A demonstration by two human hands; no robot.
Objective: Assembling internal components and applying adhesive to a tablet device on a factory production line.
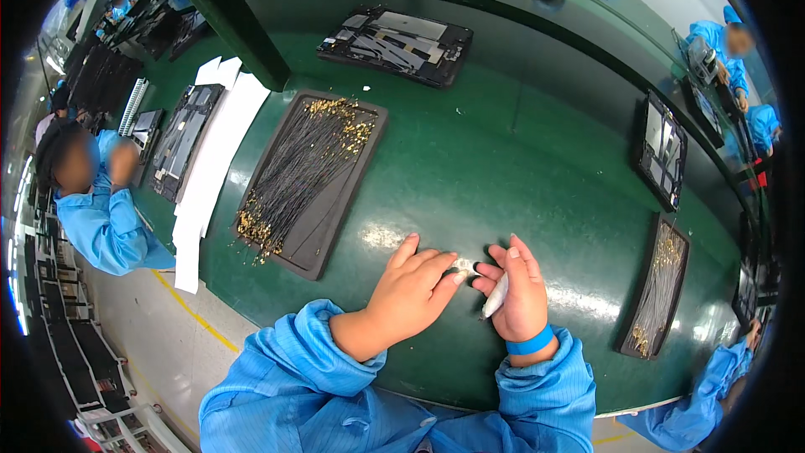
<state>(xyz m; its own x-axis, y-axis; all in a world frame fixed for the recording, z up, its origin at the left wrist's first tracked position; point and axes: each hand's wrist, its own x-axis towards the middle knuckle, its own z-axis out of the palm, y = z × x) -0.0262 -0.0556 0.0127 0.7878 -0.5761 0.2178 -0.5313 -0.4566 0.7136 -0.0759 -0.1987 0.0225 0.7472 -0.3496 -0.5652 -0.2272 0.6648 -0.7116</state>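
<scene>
My left hand (411, 292) reaches over the green table with its thumb and forefinger drawn close together. By those fingertips is a small pale, shiny patch (464, 267); I cannot tell whether it is a thin piece of material or glare. Facing it, my right hand (524, 295) is turned palm inward, with a blue band (531, 341) round the wrist. A white, narrow, tapered object (495, 299) lies against its palm under curled fingers. Something small and dark shows at the tips of two of its fingers. What the white object is, I cannot make out.
A dark tray (323, 243) of thin black cables with gold ends lies to the left. Another cable tray (625, 331) is at the right. Opened tablet-like devices (453, 67) lie around the table. White sheets (201, 193) and a seated person (113, 226) are far left.
</scene>
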